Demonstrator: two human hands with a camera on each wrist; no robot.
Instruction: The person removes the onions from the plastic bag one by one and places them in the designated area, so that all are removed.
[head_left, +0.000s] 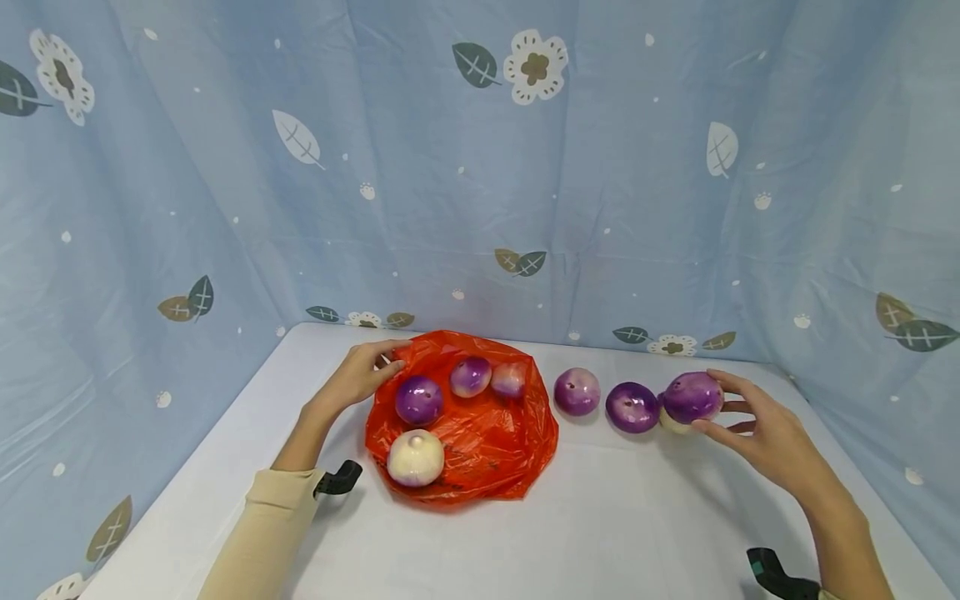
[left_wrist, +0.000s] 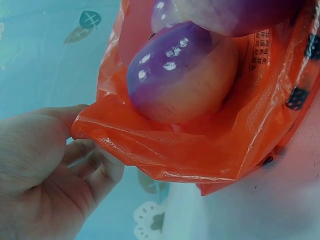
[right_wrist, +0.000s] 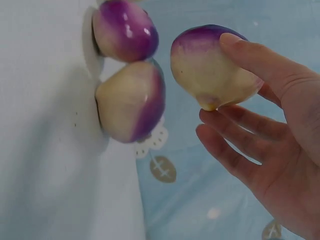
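Observation:
My left hand (head_left: 360, 371) pinches the rim of a red plastic bag (head_left: 487, 450) at its far left side; the left wrist view shows the film between thumb and fingers. The bag lies wide open, with several purple-and-white turnips inside, one of them turned pale side up (head_left: 416, 457). Over on the right, my right hand (head_left: 772, 433) grips a turnip (head_left: 692, 397) between thumb and fingers, raised off the table. Just behind it, another turnip (right_wrist: 131, 102) sits on the table, mostly hidden in the head view.
Right of the bag, a lighter purple turnip (head_left: 577, 392) and a darker one (head_left: 632, 407) stand in a row on the white table (head_left: 600, 517). A blue patterned curtain (head_left: 420, 208) hangs behind the table and along its sides.

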